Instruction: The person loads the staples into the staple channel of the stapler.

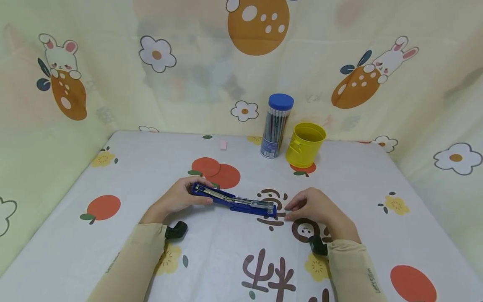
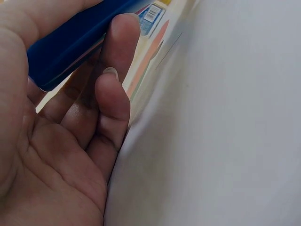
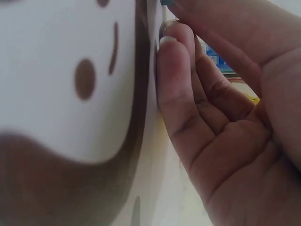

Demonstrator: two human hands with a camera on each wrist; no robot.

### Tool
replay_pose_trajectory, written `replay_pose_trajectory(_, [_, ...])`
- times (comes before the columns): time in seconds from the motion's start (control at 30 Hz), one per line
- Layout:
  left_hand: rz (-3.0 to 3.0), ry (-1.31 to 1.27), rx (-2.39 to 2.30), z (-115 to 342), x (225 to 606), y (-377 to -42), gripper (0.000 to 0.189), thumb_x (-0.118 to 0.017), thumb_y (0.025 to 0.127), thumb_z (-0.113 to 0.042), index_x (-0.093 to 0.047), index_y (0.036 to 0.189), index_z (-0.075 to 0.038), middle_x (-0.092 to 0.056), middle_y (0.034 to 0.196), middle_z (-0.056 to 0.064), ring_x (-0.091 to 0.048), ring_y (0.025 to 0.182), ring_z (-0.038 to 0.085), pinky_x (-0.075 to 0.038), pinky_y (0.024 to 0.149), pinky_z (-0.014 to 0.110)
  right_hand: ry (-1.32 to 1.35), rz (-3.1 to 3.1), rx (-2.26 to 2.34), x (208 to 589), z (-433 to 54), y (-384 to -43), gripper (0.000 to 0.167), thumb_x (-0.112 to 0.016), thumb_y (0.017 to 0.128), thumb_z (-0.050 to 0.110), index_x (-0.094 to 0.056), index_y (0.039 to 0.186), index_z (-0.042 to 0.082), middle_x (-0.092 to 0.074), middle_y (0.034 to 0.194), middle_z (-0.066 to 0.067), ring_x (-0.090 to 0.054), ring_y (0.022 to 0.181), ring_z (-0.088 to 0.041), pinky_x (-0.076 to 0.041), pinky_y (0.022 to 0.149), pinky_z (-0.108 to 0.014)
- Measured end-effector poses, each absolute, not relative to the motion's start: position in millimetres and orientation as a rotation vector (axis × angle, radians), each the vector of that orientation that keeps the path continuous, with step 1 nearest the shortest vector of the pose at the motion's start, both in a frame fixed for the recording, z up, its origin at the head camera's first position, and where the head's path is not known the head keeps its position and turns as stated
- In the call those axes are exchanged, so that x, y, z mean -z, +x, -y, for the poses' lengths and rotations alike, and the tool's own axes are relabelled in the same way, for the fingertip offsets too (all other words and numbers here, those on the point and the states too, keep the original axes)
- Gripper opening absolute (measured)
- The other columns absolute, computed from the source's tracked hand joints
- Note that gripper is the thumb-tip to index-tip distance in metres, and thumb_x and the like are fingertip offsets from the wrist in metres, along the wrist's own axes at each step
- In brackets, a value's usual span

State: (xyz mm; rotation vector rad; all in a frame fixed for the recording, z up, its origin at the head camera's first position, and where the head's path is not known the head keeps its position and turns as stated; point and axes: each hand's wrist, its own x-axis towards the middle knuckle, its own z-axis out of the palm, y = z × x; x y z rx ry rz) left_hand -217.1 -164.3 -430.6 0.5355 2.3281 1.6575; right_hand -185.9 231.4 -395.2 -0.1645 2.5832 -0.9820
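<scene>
A blue stapler (image 1: 234,200) lies folded open across the middle of the table, its metal inner parts showing on top. My left hand (image 1: 185,193) grips its left end between thumb and fingers. In the left wrist view the blue stapler body (image 2: 70,44) passes between the thumb and the fingers. Just off the stapler's right end is my right hand (image 1: 315,207), thumb and fingertips brought together. A small greyish piece (image 1: 288,212) shows at those fingertips; most of it is hidden. In the right wrist view the other fingers (image 3: 176,70) rest close along the tabletop.
A clear tub of pencils (image 1: 275,126) with a blue lid stands at the back, beside a yellow bucket (image 1: 305,144). A small pale pink piece (image 1: 223,145) lies near the back edge. Printed cloth (image 1: 196,84) hangs behind the table (image 1: 158,155).
</scene>
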Motion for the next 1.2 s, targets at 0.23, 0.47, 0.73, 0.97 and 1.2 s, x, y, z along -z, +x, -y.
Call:
replay_pose_trajectory(0.23, [-2.341,0.524,-1.644,164.2,431.6,-217.4,0.041,-0.09,0.077,-0.026,-0.073,0.113,-0.019,-0.068,0.118,0.003,-0.055,0.114,0.026,-0.037,0.1,0.046,-0.181,-2.575,1.012,395.6,-232.8,-185.1,0.019,-0.089,0.078,0.025,-0.081,0.094,0.017,-0.071,0.089,0.001,-0.061,0.083,-0.021,-0.052,0.082,-0.039])
replay_pose_trajectory(0.47, [-2.346,0.535,-1.632,164.9,432.5,-218.2,0.041,-0.09,0.077,-0.026,-0.073,0.114,-0.019,-0.068,0.117,0.002,-0.054,0.114,0.026,-0.037,0.098,0.045,-0.195,-2.565,1.029,395.1,-232.5,-185.2,0.017,-0.088,0.08,0.024,-0.081,0.093,0.016,-0.071,0.09,0.0,-0.061,0.083,-0.021,-0.053,0.08,-0.038])
replay_pose_trajectory(0.73, [-2.34,0.522,-1.643,164.4,432.8,-218.7,0.042,-0.09,0.077,-0.026,-0.072,0.114,-0.018,-0.067,0.118,0.003,-0.057,0.112,0.026,-0.04,0.097,0.045,-0.219,-2.562,1.042,395.1,-233.6,-183.9,0.019,-0.088,0.08,0.025,-0.081,0.095,0.015,-0.071,0.086,0.0,-0.062,0.078,-0.02,-0.053,0.079,-0.037])
replay_pose_trajectory(0.97, [-2.351,0.515,-1.641,164.2,432.9,-218.8,0.042,-0.09,0.077,-0.026,-0.072,0.114,-0.017,-0.067,0.118,0.004,-0.058,0.111,0.026,-0.042,0.096,0.044,-0.234,-2.556,1.075,394.1,-234.6,-182.8,0.022,-0.087,0.081,0.028,-0.08,0.098,0.015,-0.072,0.089,0.001,-0.064,0.081,-0.02,-0.053,0.082,-0.038])
replay_pose_trajectory(1.2, [-2.361,0.513,-1.629,163.2,432.1,-217.6,0.041,-0.09,0.078,-0.027,-0.073,0.114,-0.019,-0.067,0.117,0.003,-0.055,0.113,0.025,-0.038,0.098,0.045,-0.286,-2.584,1.066,395.0,-235.1,-185.4,0.023,-0.086,0.081,0.031,-0.08,0.098,0.016,-0.072,0.093,0.002,-0.062,0.086,-0.02,-0.053,0.086,-0.041])
